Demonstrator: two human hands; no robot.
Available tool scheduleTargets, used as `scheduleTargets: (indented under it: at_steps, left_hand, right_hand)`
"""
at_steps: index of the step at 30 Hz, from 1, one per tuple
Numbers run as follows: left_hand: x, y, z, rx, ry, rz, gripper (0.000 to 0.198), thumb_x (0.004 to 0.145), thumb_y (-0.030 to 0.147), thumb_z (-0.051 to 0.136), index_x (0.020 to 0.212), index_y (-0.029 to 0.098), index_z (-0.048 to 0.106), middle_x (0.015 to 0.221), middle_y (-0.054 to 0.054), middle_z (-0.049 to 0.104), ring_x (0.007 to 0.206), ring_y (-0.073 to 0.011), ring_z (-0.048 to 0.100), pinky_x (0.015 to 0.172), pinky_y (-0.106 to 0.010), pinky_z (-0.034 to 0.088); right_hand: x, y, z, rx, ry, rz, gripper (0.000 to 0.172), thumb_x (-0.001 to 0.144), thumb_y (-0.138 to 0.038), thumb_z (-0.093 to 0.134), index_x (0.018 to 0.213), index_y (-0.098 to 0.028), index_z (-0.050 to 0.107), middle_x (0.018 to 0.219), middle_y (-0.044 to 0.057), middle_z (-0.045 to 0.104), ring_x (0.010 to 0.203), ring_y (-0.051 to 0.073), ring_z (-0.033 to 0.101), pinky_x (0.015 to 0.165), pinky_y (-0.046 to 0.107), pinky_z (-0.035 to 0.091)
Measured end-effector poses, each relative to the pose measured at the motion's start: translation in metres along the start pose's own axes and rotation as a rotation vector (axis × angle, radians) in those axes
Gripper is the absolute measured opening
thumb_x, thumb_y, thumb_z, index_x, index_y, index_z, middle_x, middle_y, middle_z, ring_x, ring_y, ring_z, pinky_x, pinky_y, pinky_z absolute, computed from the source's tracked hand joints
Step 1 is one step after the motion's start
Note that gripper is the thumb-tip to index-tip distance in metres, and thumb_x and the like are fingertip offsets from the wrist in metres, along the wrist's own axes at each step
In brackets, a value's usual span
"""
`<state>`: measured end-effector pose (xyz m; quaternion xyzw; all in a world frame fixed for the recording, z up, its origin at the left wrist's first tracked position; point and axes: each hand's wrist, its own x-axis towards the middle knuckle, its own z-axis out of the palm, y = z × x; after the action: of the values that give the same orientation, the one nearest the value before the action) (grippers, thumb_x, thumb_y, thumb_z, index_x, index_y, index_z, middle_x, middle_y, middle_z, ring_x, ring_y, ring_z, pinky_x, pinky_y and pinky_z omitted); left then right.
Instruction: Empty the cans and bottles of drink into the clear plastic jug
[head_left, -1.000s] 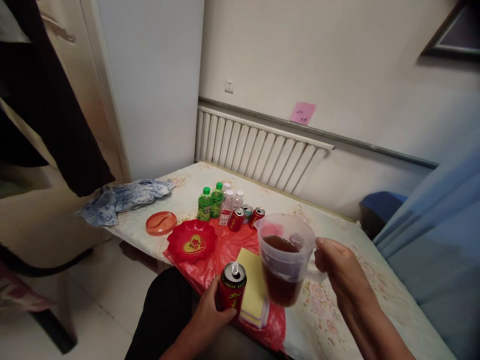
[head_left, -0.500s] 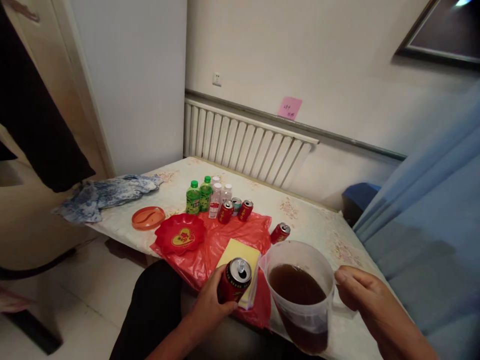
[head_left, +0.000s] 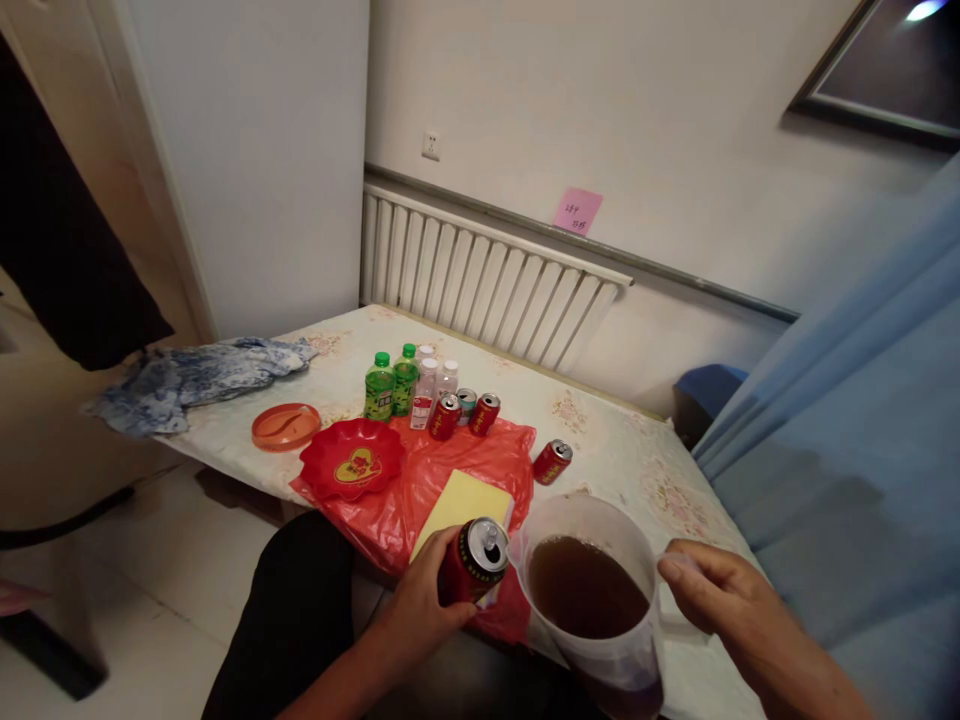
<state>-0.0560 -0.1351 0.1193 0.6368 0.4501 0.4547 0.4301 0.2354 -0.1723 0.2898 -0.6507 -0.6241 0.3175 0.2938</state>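
- I count two hands from my seat: the left hand [head_left: 412, 605] is wrapped round one dark-red can [head_left: 471, 580], its ring-pull top exposed.
- The right hand [head_left: 727, 600] grips the handle of one clear jug [head_left: 604, 645] containing brown liquid [head_left: 589, 590]; I see its spout right by the can's rim, but cannot tell whether they touch.
- Beneath that can I have one yellow pad [head_left: 466, 500], on one red plastic sheet [head_left: 421, 478].
- Behind: two green-capped bottles [head_left: 379, 390], three white-capped bottles [head_left: 422, 395], two red cans [head_left: 445, 418], one teal can [head_left: 466, 404].
- One lone red can [head_left: 553, 462] sits just beside the sheet, beyond the jug.
- To the left I count one scalloped red dish [head_left: 352, 462] and one orange dish [head_left: 286, 430].
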Motion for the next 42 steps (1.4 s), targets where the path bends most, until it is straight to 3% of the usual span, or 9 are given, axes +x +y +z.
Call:
scheduleTargets:
  at_steps: [21, 27, 42]
  left_hand:
    - [-0.003, -0.006, -0.001, 0.040, -0.021, 0.036, 0.077, 0.058, 0.005, 0.066, 0.130, 0.022, 0.045, 0.133, -0.009, 0.053, 0.125, -0.0281, 0.047, 0.110, -0.045, 0.034]
    - [-0.004, -0.011, 0.001, 0.044, -0.034, 0.072, 0.076, 0.059, 0.005, 0.065, 0.130, 0.022, 0.044, 0.133, -0.009, 0.052, 0.124, -0.0266, 0.047, 0.110, -0.044, 0.035]
    - [-0.007, -0.007, 0.002, 0.050, -0.018, 0.083, 0.075, 0.059, 0.005, 0.063, 0.130, 0.022, 0.045, 0.131, -0.008, 0.054, 0.122, -0.0264, 0.049, 0.108, -0.043, 0.037]
  right_hand:
    - [0.008, -0.022, 0.002, -0.232, -0.104, -0.058, 0.046, 0.077, -0.057, 0.053, 0.053, -0.021, 0.038, 0.055, -0.004, 0.030, 0.054, 0.012, 0.030, 0.051, 0.024, 0.029]
    - [0.008, -0.020, -0.001, -0.240, -0.108, -0.065, 0.042, 0.078, -0.054, 0.055, 0.056, -0.019, 0.047, 0.055, -0.003, 0.037, 0.055, 0.012, 0.036, 0.051, 0.023, 0.032]
    - [0.008, -0.028, -0.002, -0.269, -0.131, -0.076, 0.044, 0.077, -0.056, 0.057, 0.055, -0.019, 0.047, 0.055, -0.003, 0.039, 0.055, 0.012, 0.038, 0.051, 0.024, 0.032]
